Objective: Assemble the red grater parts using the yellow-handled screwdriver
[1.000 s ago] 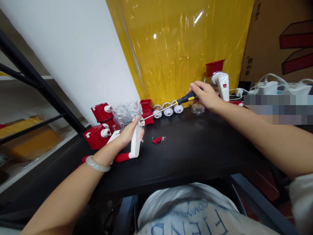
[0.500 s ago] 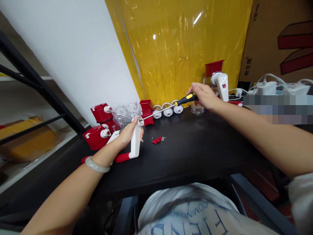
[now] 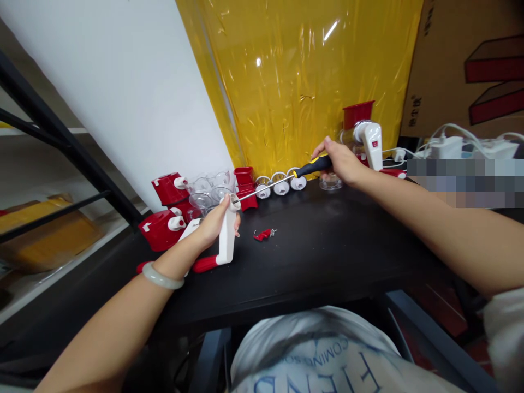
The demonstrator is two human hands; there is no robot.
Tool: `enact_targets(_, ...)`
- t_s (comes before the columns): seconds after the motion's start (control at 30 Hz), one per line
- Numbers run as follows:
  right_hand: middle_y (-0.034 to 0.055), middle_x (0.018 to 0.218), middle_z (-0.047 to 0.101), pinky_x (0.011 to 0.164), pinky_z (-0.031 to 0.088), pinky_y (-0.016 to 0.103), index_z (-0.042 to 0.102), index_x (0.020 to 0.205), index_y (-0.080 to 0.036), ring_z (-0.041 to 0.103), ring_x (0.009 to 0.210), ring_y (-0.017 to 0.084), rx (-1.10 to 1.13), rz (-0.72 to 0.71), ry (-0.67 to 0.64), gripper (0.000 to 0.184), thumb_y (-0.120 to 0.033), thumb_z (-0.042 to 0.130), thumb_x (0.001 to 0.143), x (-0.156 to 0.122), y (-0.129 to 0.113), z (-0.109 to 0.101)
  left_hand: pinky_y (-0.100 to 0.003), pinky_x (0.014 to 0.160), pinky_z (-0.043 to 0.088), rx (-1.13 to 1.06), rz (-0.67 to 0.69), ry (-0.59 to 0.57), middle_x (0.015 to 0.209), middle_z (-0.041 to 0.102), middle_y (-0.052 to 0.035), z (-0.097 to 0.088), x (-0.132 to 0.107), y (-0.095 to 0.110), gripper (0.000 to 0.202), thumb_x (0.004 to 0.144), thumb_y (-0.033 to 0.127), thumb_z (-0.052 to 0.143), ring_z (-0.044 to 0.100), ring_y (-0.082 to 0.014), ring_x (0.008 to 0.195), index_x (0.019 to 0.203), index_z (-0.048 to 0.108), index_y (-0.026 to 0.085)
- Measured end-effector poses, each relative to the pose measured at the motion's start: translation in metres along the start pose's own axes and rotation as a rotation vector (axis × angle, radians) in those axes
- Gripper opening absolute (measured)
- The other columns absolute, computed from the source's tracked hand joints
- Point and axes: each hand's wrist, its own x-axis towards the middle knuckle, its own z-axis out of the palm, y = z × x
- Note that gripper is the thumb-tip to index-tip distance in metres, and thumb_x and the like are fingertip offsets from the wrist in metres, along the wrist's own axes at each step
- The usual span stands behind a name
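White crank handle (image 3: 226, 240): head view, in my left hand over the black table (image 3: 319, 251), near the red housings, tilted, red grip (image 3: 204, 263) at its lower end.
Left hand (image 3: 213, 222): I'm clamped around the handle's upper part, thumb by the round socket.
Right hand (image 3: 343, 162): my fingers are closed on the screwdriver's dark end.
Screwdriver (image 3: 313, 166): black-yellow handle, shaft slanting down-left, tip at the socket; can't tell how deep.
Small red pieces (image 3: 262, 235): on table right of the crank, screws (image 3: 273, 232) beside them.
Back row: red housings (image 3: 159, 230), clear cups (image 3: 210, 190), white-rimmed drums (image 3: 281, 185).
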Motion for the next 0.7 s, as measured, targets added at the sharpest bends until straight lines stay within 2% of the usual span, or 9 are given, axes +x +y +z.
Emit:
enact_targets(0.07, -0.0003, 0.060, 0.042, 0.048, 0.047, 0.032, 0.056, 0.078, -0.025, 0.050, 0.055, 0.016, -0.076, 0.002, -0.004, 0.044, -0.068, 0.067, 0.082, 0.001, 0.002, -0.002, -0.023, 0.043, 0.050, 0.005, -0.001, 0.001, 0.050, 0.057, -0.0008, 0.000, 0.000, -0.001, 0.066, 0.092, 0.077, 0.038, 0.057, -0.0130, 0.039, 0.067, 0.053, 0.018)
enact_targets(0.13, -0.0009, 0.062, 0.043, 0.048, 0.047, 0.031, 0.055, 0.079, -0.025, 0.047, 0.054, 0.014, -0.076, -0.018, 0.009, 0.037, -0.057, 0.074, 0.082, 0.001, 0.002, -0.002, -0.023, 0.042, 0.050, 0.007, -0.005, 0.010, 0.050, 0.057, -0.0008, 0.000, 0.000, 0.000, 0.067, 0.092, 0.078, 0.038, 0.057, -0.0128, 0.038, 0.067, 0.054, 0.018)
enact_targets(0.2, -0.0002, 0.072, 0.049, 0.050, 0.049, 0.030, 0.055, 0.082, -0.026, 0.049, 0.059, 0.014, 0.009, -0.043, 0.005, 0.030, -0.044, 0.079, 0.078, -0.001, -0.001, 0.000, -0.023, 0.043, 0.051, 0.000, -0.006, 0.010, 0.050, 0.058, -0.0006, 0.001, -0.001, 0.000, 0.066, 0.091, 0.079, 0.040, 0.056, -0.0130, 0.038, 0.068, 0.054, 0.018)
enact_targets(0.3, 0.0009, 0.089, 0.055, 0.056, 0.054, 0.029, 0.055, 0.087, -0.026, 0.054, 0.070, 0.014, 0.147, -0.066, -0.045, 0.032, -0.029, 0.082, 0.069, -0.003, -0.005, 0.002, -0.024, 0.042, 0.051, -0.020, -0.006, -0.006, 0.050, 0.059, -0.0004, 0.002, -0.001, 0.001, 0.065, 0.089, 0.080, 0.043, 0.057, -0.0138, 0.038, 0.072, 0.055, 0.019)
enact_targets(0.4, 0.0020, 0.092, 0.055, 0.059, 0.055, 0.029, 0.055, 0.086, -0.024, 0.057, 0.075, 0.015, 0.194, -0.077, -0.065, 0.030, -0.034, 0.079, 0.071, -0.002, -0.005, 0.001, -0.023, 0.042, 0.051, -0.029, 0.000, -0.012, 0.050, 0.059, -0.0004, 0.002, -0.001, 0.001, 0.064, 0.089, 0.079, 0.044, 0.057, -0.0139, 0.038, 0.073, 0.054, 0.019)
enact_targets(0.5, 0.0021, 0.077, 0.053, 0.051, 0.051, 0.029, 0.054, 0.080, -0.023, 0.057, 0.066, 0.016, 0.143, -0.038, -0.056, 0.036, -0.056, 0.068, 0.084, 0.002, 0.001, -0.002, -0.024, 0.042, 0.051, -0.025, 0.004, -0.007, 0.050, 0.058, -0.0005, 0.001, 0.000, 0.000, 0.064, 0.090, 0.079, 0.043, 0.057, -0.0137, 0.038, 0.071, 0.054, 0.018)
enact_targets(0.57, 0.0006, 0.068, 0.049, 0.046, 0.045, 0.028, 0.054, 0.077, -0.023, 0.052, 0.056, 0.014, 0.056, -0.002, -0.053, 0.044, -0.064, 0.064, 0.086, 0.005, 0.005, -0.003, -0.023, 0.042, 0.051, -0.026, 0.004, -0.004, 0.049, 0.058, -0.0004, 0.001, 0.000, 0.000, 0.064, 0.090, 0.079, 0.043, 0.057, -0.0138, 0.038, 0.070, 0.054, 0.018)
enact_targets(0.63, -0.0008, 0.067, 0.048, 0.044, 0.043, 0.026, 0.054, 0.077, -0.023, 0.048, 0.052, 0.012, 0.025, 0.008, -0.036, 0.040, -0.058, 0.071, 0.083, 0.006, 0.007, -0.004, -0.023, 0.042, 0.051, -0.024, 0.005, -0.002, 0.050, 0.058, -0.0005, 0.001, 0.000, 0.000, 0.065, 0.090, 0.079, 0.042, 0.057, -0.0137, 0.038, 0.069, 0.055, 0.018)
enact_targets(0.7, -0.0009, 0.075, 0.052, 0.046, 0.046, 0.026, 0.054, 0.083, -0.024, 0.051, 0.057, 0.012, 0.096, -0.004, -0.016, 0.031, -0.042, 0.079, 0.077, 0.004, 0.005, -0.002, -0.023, 0.043, 0.051, -0.017, 0.005, -0.008, 0.050, 0.058, -0.0008, 0.001, 0.000, 0.000, 0.067, 0.091, 0.078, 0.041, 0.057, -0.0134, 0.038, 0.067, 0.055, 0.018)
